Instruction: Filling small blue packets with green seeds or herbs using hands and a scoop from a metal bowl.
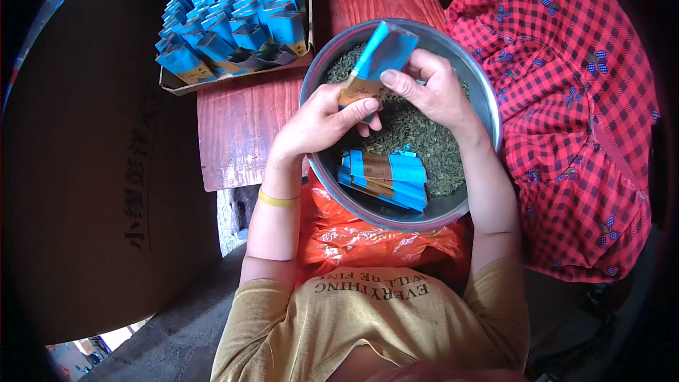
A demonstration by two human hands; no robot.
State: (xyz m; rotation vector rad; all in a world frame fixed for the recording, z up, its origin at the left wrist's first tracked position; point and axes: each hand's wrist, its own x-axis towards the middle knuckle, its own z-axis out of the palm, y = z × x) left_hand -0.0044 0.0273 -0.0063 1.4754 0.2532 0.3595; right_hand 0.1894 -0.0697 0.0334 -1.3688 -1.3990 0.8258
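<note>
Above a round metal basin [496,116] my left hand [331,116] grips the lower, brown part of a blue and brown paper-like packet [384,53]. The packet stands tilted, its blue end up. My right hand [432,85] pinches the packet's right side between thumb and fingers. Dried green leaves, which look like tea, [424,143] lie in the basin. Beneath my hands, a fanned stack of flat blue and brown packets [387,175] rests on the basin's near left side. Whether the held packet has anything inside cannot be seen.
At the upper left, a shallow cardboard tray [196,86] holds many upright blue packets [233,21] on a red wooden table [249,127]. A large cardboard box [106,143] stands left. Red checked cloth [573,116] lies right of the basin, red plastic [345,239] below it.
</note>
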